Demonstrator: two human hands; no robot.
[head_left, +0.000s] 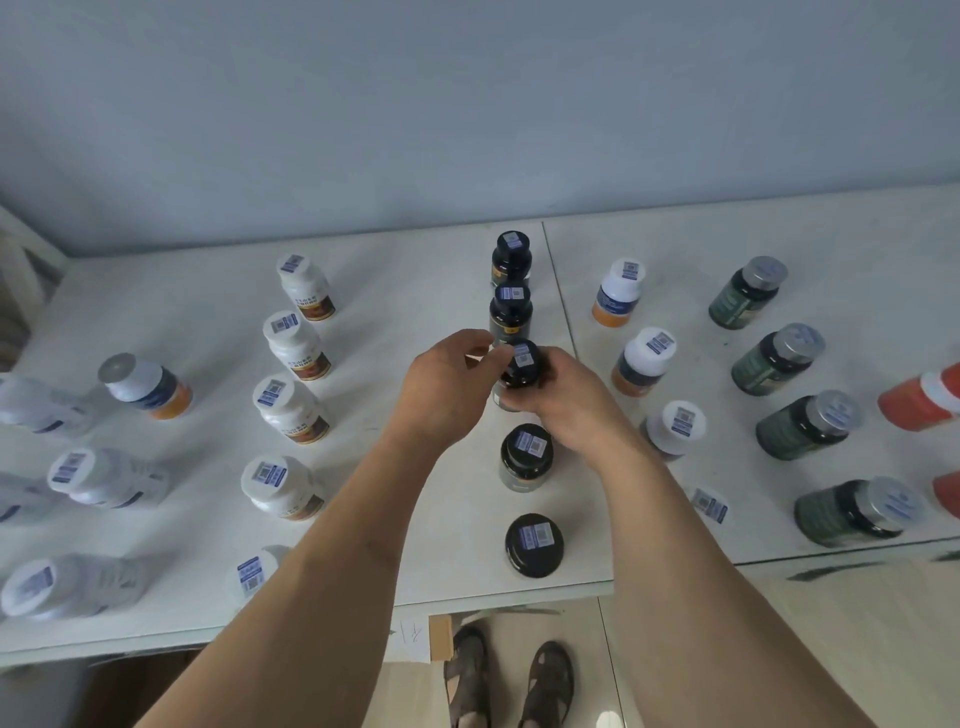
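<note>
The right hand (569, 410) hides the black bottle (521, 366) below its cap; left forearm (332, 545) covers half a white-capped bottle (252, 571); red bottle (919, 400) cropped at right edge; label print illegible.

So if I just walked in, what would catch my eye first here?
Probably the two hands meeting over the middle of the white table: the right hand grips a dark bottle in the centre line, and the left hand reaches its fingertips toward its top. Around them bottles are set out in lines by kind: white bottles on the left, green bottles on the right, an orange bottle at the far right edge.
</note>
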